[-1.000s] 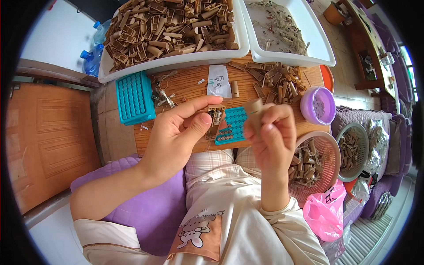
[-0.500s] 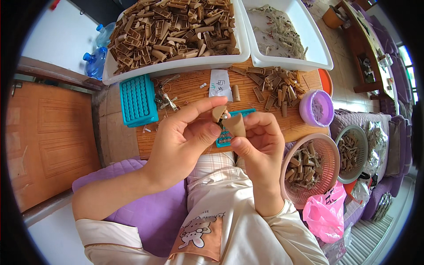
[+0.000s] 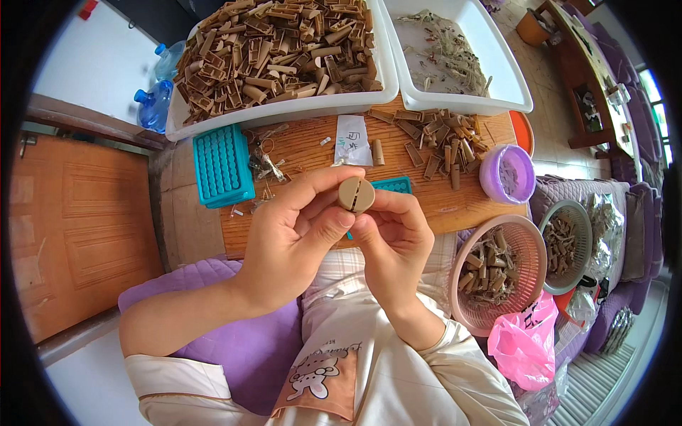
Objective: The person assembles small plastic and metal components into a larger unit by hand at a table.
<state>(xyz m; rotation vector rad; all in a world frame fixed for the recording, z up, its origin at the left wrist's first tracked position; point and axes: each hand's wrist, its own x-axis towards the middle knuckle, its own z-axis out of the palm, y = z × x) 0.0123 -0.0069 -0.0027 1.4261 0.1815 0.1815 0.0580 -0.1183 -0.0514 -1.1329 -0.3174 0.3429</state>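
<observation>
1. Counter (image 3: 455, 206): wood-grained. At its far side stand a white tub (image 3: 284, 113) heaped with brown half-shells and a second white tub (image 3: 462, 106) containing tangled, wire-like pieces.
2. Hands: the left hand (image 3: 295, 231) and the right hand (image 3: 398, 238) meet at the fingertips above the near edge of the counter. Both are grasping one cylindrical housing (image 3: 347, 194), with thumbs at the near side and forefingers at the far side.
3. Step in hand (judgement): mating the two halves of the housing. A dark gap remains visible along the joint, so full closure cannot be confirmed. The interior is hidden.
4. Next move (judgement): calls for even pressure from both hands, with the two half-discs kept flush and nothing pinched in the joint.
5. Housing location: held between the hands, in front of the partly hidden turquoise tray (image 3: 392, 186) as seen from the head view.
6. Housing orientation: the round end face points up toward the camera. The long axis therefore runs roughly along the line of sight, strongly foreshortened; the opposite end is not visible.
7. Joint: crosses the end face from near to far, its far end leaning slightly right.
</observation>
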